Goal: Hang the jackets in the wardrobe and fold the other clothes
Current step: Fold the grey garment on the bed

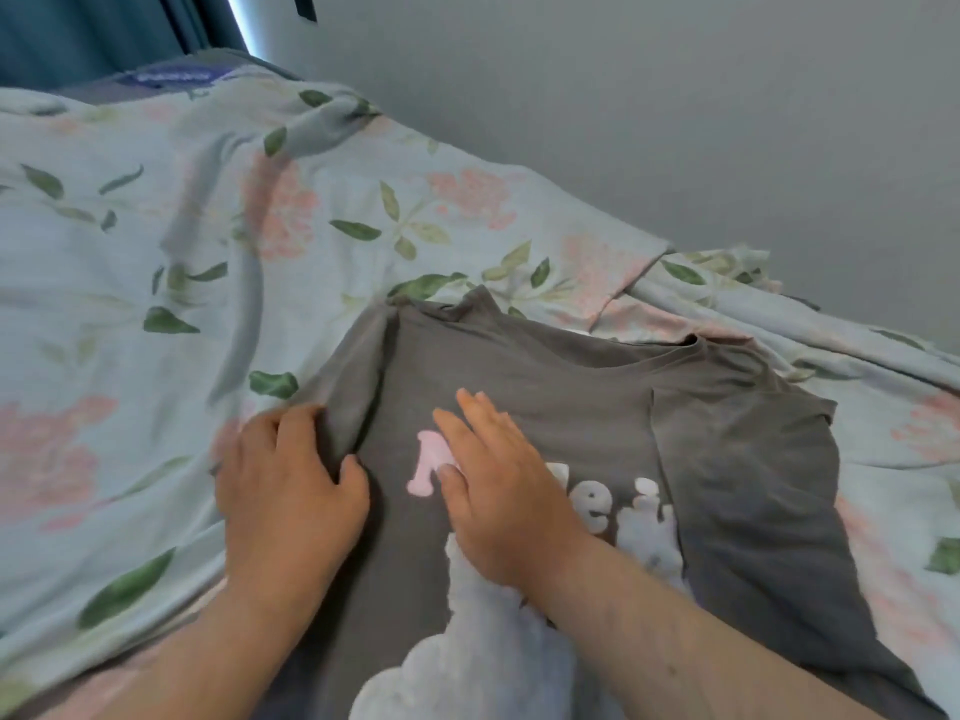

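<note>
— Item and condition?
— Grey T-shirt [571, 387], laid front up on the bed, neckline toward the wall. Pink and white lettering [426, 459] is printed across the chest, above a pale cloud-like shape [467, 667]. The right-hand side is seen folded in over the body.

— Quantities?
— One shirt; two hands. A fold at the shirt's left edge is gripped by the left hand [291, 480]. The right hand [498, 491] is laid flat on the lettering, fingers straight, nothing grasped.

— Bed and room?
— One rumpled pale-blue sheet [156, 226], patterned with pink flowers and green leaves. One plain grey wall [675, 122]. One teal curtain [78, 33], upper left.
</note>
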A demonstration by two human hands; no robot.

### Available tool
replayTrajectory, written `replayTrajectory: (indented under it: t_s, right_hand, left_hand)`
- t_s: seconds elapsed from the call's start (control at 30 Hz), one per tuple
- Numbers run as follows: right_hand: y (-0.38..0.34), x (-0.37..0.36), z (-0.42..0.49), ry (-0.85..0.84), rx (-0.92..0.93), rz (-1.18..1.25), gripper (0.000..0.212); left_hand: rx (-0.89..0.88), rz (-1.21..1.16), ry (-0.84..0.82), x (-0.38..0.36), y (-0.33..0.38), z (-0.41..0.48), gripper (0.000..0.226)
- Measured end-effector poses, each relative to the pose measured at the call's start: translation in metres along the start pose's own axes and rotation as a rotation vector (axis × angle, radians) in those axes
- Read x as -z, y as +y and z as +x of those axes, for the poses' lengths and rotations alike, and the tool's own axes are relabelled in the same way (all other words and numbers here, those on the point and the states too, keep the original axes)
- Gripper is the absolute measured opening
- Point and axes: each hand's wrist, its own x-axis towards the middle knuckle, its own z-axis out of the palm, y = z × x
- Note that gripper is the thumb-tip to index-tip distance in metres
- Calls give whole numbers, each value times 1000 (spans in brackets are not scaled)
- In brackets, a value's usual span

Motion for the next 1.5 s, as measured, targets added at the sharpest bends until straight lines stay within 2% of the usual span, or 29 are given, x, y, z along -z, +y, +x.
replayTrajectory:
  t_s: [0.03, 0.1, 0.17, 0.23, 0.27, 0.37, 0.47, 0.57, 0.63, 0.67, 0.73, 0.77, 0.83, 0.9, 0.93, 0.97, 1.0, 1.07, 1.13, 1.2, 1.27, 1.33, 1.5]
  right_hand:
    - [-11, -9, 11, -13, 40, -5, 53]
    - [-29, -26, 28, -43, 63, -20, 57]
    - [-39, -40, 35, -90, 43, -93, 62]
    - [-41, -50, 33, -104, 26, -175, 66]
    - [-42, -53, 31, -92, 13, -192, 68]
    - [-45, -55, 39, -29, -35, -230, 68]
    - [-58, -56, 69, 39, -76, -219, 66]
    - [-63, -64, 83, 36, -121, -206, 74]
    - [-60, -69, 79, 96, -117, -183, 79]
    - [-58, -72, 78, 128, -109, -172, 80]
    - [-57, -75, 78, 156, -113, -184, 79]
    - [-58, -76, 78, 152, -123, -193, 80]
    - [-59, -77, 78, 138, -135, -189, 82]
    - [-59, -75, 78, 144, -127, -171, 83]
    - [-59, -75, 79, 148, -125, -172, 83]
    - [-59, -75, 79, 147, -127, -178, 84]
    - [-59, -75, 79, 139, -131, -182, 85]
    - [-60, -76, 80, 121, -143, -193, 86]
    - [-61, -77, 81, 126, -153, -198, 86]
    - [-62, -76, 81, 155, -150, -188, 85]
    - [-62, -77, 80, 168, -160, -186, 88]
    - [-62, -79, 78, 168, -184, -180, 93]
    - [-60, -82, 76, 177, -216, -174, 99]
  left_hand:
    - [83, -4, -42, 4, -9, 2, 38]
    - [193, -185, -112, 10, -20, 8, 30]
    - [341, -312, -84, 18, -31, 21, 39]
    - [467, -192, -75, 23, -44, 35, 36]
    - [479, -151, -123, 25, -49, 39, 32]
    - [388, -238, -284, 27, -55, 46, 24]
    - [278, -363, -334, 32, -61, 51, 20]
    - [230, -669, -480, 49, -63, 51, 43]
    - [130, -569, -595, 53, -65, 46, 50]
    - [85, -475, -603, 51, -68, 42, 44]
    - [70, -416, -489, 47, -71, 38, 16]
    - [115, -456, -427, 43, -74, 37, 10]
    - [350, -588, -295, 39, -82, 38, 26]
    - [628, -877, -190, 42, -82, 46, 28]
    - [718, -1018, -151, 47, -76, 49, 28]
    - [733, -1088, -125, 50, -70, 48, 32]
    - [645, -1029, -133, 52, -65, 43, 39]
    - [393, -639, -248, 48, -60, 25, 44]
    - [284, -328, -251, 46, -56, 16, 31]
    - [383, -357, -200, 43, -64, 25, 19]
    - [519, -471, -126, 47, -76, 46, 19]
    - [564, -548, -61, 57, -83, 73, 16]
    - [380, -382, -73, 69, -81, 122, 15]
